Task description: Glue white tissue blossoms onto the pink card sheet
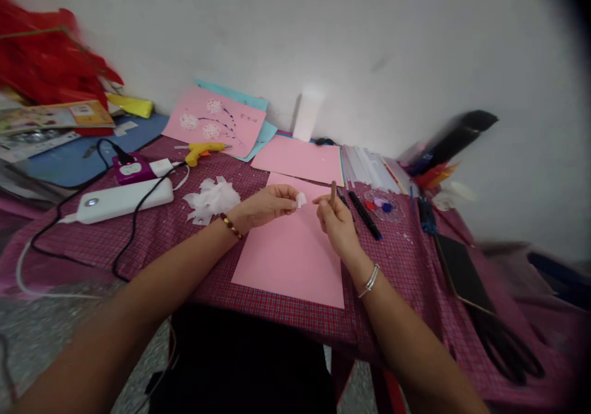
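A table under a red-and-blue checked cloth (101,241) spans the frame. Directly on it lie a flat pink paper sheet (290,260) at centre, a loose heap of thin white paper pieces (215,199) left of centre, a white rectangular plastic device (124,201) at left, and a slim black marker (364,215) right of centre.

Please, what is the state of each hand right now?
Left hand: closed, pinching a small white piece.
Right hand: partly closed, holding a brown stick.
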### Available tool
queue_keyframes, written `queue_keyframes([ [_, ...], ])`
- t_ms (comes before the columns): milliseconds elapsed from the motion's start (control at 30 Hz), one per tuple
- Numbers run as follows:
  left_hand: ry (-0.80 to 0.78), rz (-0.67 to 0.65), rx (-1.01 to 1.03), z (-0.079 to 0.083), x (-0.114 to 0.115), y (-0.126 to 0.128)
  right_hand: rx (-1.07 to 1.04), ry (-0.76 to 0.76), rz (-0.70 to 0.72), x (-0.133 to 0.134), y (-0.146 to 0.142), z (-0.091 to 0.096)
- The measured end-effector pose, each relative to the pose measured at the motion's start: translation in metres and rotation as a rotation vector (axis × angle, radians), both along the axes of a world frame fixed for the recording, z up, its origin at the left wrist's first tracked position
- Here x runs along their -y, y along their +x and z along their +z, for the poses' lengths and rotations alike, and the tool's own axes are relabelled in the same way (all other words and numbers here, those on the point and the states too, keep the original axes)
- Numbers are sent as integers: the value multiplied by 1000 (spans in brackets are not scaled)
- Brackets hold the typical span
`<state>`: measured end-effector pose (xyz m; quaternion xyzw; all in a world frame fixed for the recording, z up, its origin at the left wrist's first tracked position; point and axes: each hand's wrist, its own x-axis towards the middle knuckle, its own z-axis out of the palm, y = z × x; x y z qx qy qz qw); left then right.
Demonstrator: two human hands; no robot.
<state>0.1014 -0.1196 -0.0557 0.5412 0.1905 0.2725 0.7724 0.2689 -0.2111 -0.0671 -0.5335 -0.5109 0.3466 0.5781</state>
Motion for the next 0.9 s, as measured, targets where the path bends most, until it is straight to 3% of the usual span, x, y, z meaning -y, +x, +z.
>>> queue_keyframes([
  [267,77,-30,-100,-5,4,4,77,-17,-26,-5,-14,-1],
  [533,392,40,-324,0,6,4,198,-119,65,-4,-10,-2],
  [600,476,88,-390,1,5,4,216,-100,69,-5,-7,-2],
  [700,582,249,-490,6,-6,-4,95,-29,-43,-7,7,-1],
  [800,488,391,-452,14,-24,-21,-39,24,-150,-9,27,-1],
  [900,326,363,-371,18,-34,-33,-79,-36,-99,-12,42,-7],
])
